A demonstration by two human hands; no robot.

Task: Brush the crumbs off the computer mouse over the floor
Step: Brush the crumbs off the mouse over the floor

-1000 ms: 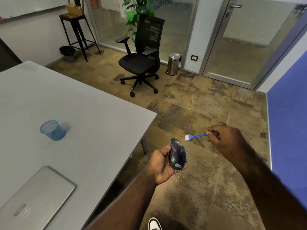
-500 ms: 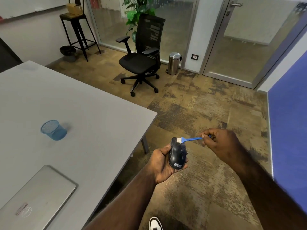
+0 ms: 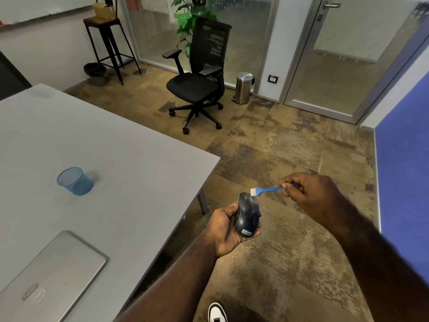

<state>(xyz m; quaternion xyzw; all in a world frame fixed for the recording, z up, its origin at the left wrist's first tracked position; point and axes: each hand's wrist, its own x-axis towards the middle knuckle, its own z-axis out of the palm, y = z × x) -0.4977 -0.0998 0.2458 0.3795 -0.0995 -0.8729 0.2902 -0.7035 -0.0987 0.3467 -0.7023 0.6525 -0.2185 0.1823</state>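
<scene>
My left hand [image 3: 224, 230] grips a dark computer mouse [image 3: 247, 214] from the left side and holds it over the brown patterned floor [image 3: 290, 263], just past the table corner. My right hand [image 3: 311, 194] pinches the handle of a small blue brush [image 3: 270, 189]. Its white bristles touch the front right edge of the mouse. Pale specks lie scattered on the floor below the mouse.
A grey table [image 3: 130, 173] fills the left, with a blue mesh cup [image 3: 75, 181] and a closed silver laptop [image 3: 50, 278] on it. A black office chair [image 3: 199, 82], a steel bin [image 3: 243, 88], a black stool [image 3: 109, 43] and a glass door [image 3: 348, 54] stand farther back. My white shoe [image 3: 217, 312] shows below.
The brush went from off to the right onto the top of the mouse, then back to its front right edge. My left hand kept the mouse nearly still.
</scene>
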